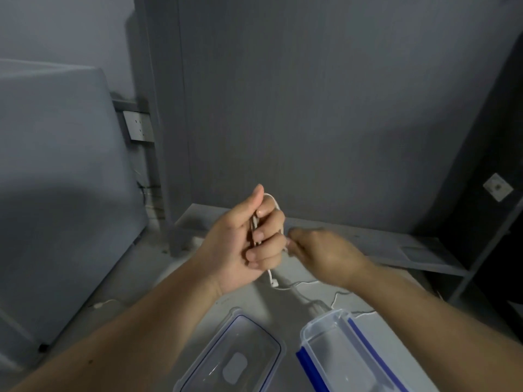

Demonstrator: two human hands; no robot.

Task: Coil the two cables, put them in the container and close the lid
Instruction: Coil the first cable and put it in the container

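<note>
White, thin cable (271, 274) loops run through your left hand (240, 244), whose fingers (268, 236) are curled tight around the coil, thumb up; one plug end hangs just below your palm. Your right hand (322, 253) sits just beside it, blurred, its fingers pinched together on the same cable at the left hand's knuckles. The rest of the cable trails slack across the grey table (169, 267) beneath your right wrist. Nearer you, the clear rectangular plastic lid with blue trim (235, 360) lies flat, apart from the open clear plastic container with blue clips (351, 355) to its right.
</note>
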